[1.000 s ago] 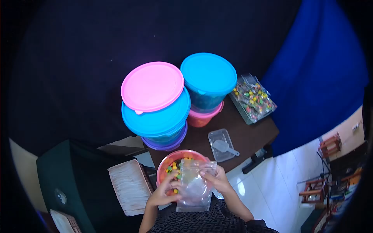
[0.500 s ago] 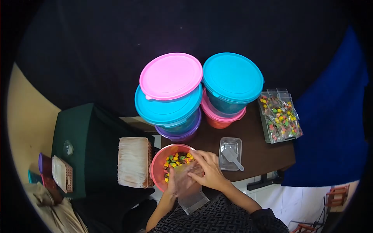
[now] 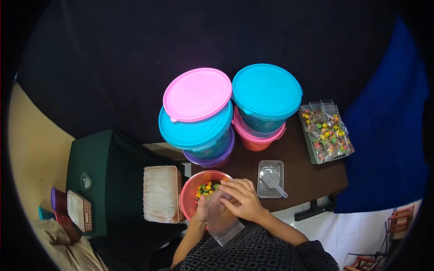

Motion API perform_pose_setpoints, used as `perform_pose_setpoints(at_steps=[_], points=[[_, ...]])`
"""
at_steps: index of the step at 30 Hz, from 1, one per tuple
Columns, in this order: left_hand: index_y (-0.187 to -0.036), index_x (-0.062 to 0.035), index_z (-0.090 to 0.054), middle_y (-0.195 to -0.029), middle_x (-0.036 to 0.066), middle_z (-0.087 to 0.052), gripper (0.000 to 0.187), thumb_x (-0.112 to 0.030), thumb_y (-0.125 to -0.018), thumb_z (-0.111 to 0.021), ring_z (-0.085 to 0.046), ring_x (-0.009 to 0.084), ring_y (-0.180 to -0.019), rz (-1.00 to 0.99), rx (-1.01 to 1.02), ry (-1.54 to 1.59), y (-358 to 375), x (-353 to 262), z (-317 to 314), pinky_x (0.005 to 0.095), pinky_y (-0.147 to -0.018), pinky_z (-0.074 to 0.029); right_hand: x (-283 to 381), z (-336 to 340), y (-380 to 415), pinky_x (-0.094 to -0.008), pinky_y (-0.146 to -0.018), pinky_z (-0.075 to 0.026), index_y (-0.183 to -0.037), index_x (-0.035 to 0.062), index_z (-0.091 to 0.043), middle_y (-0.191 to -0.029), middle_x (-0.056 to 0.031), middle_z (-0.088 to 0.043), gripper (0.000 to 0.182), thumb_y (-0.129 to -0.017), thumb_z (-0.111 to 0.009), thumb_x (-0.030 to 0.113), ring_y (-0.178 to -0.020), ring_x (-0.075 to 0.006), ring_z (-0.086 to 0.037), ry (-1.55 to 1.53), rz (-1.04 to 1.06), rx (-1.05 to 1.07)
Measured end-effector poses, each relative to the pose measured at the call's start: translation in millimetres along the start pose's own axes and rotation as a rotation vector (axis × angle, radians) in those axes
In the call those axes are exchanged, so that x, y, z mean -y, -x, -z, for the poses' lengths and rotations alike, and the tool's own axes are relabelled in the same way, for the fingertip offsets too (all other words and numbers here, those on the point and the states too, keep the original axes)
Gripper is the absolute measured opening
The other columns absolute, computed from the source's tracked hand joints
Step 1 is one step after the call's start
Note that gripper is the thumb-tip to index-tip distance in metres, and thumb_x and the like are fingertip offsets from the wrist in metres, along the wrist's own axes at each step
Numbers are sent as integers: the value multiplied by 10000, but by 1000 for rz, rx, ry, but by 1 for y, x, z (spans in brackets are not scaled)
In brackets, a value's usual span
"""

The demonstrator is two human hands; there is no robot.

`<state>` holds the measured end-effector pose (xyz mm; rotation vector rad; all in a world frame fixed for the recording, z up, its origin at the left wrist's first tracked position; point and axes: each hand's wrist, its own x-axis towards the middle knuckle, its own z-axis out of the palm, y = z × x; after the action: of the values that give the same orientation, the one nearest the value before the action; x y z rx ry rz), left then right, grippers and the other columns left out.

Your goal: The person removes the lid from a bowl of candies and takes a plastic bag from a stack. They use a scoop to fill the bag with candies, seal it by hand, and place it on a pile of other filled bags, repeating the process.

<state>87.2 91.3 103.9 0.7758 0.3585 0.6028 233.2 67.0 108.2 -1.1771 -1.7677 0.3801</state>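
A clear plastic bag (image 3: pixel 222 226) slants between my hands, its free end hanging toward my patterned shirt. My left hand (image 3: pixel 200 213) grips the bag along its left side, thumb up. The thumb and fingers of my right hand (image 3: pixel 245 201) close on the bag's upper part from the right. Both hands are over the near side of a round pink tub (image 3: pixel 184 202). Inside the tub lie colourful wrapped-looking candies (image 3: pixel 206 188), yellow, green and red, partly hidden by my hands and the bag. The bag appears flat, with no candies visible in it.
Right of the tub, a clear tray (image 3: pixel 263 192) holds a scoop (image 3: pixel 272 180). Lidded tubs are stacked behind, topped by a pink lid (image 3: pixel 197 94) and a blue lid (image 3: pixel 266 90). Filled candy bags (image 3: pixel 327 133) lie at right. A basket (image 3: pixel 179 198) of clear bags stands left.
The view has shifted slightly, so the basket and tub sit a little further right. Both hands keep hold of the bag, and their grip looks nearly the same.
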Motion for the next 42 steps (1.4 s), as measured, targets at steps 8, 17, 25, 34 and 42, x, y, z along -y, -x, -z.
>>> perform_pose_setpoints(at_steps=[8,17,25,34,42], points=[[-1313,30,-86,-1321,165,-216,1063,-706,-644,-463,-234,256,-1233,92,61,-129,12,-33,7,367,-1013,-187,20,-13,-8,-330,-755,-355,-798,85,-611,-875,-15,-584,226,-593,-703,112,-864,-185,-503,108,89,-246],[-1310,34,-118,-1311,155,-236,1009,-382,-588,-686,-220,230,-1235,225,498,-441,18,-39,77,337,-1011,-159,35,-5,-13,-343,-792,-331,-792,71,-577,-839,-55,-560,110,-714,-579,149,-833,-191,-487,-17,41,389],[-1241,25,-314,-1154,114,-430,818,-213,-566,-710,-387,209,-1113,218,411,-476,15,-85,62,324,-955,-269,60,2,-32,-441,-916,-232,-992,39,-506,-1162,-136,-476,226,-780,-481,115,-1093,-255,-421,-146,-4,482],[-1075,1,-451,-917,67,-496,708,-321,-503,-715,-479,148,-907,-676,-330,-480,92,-134,84,263,-788,-375,-21,62,14,-383,-823,-371,-869,51,-512,-1027,-157,-497,178,-711,-568,110,-965,-332,-465,352,-506,-394],[-979,-38,-469,-1058,100,-465,570,-222,-515,-744,-464,206,-989,-245,-449,-823,158,-98,133,317,-833,-365,-197,17,213,-432,-776,-422,-972,1,-508,-944,-201,-522,428,-682,-609,299,-865,-390,-509,394,-1422,-95]])
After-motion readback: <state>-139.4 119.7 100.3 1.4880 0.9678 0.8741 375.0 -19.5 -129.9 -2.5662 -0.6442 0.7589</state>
